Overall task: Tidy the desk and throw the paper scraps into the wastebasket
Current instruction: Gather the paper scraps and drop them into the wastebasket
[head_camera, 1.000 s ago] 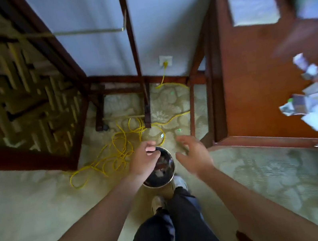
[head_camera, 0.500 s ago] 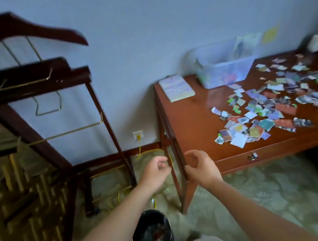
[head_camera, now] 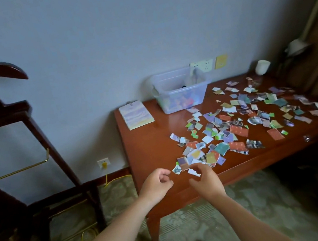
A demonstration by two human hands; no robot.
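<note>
Versus the earlier frame, both hands now sit over the desk's (head_camera: 147, 143) front edge at lower centre, not off its left corner, and the wastebasket is out of view. Left hand (head_camera: 157, 183) and right hand (head_camera: 205, 180) are loosely curled and empty. The paper scraps (head_camera: 228, 127) run in a diagonal band toward the upper right, with the nearest pieces just beside the right hand. The clear bin (head_camera: 181, 93) at upper centre holds coloured items I cannot identify.

No legible text anywhere.
</note>
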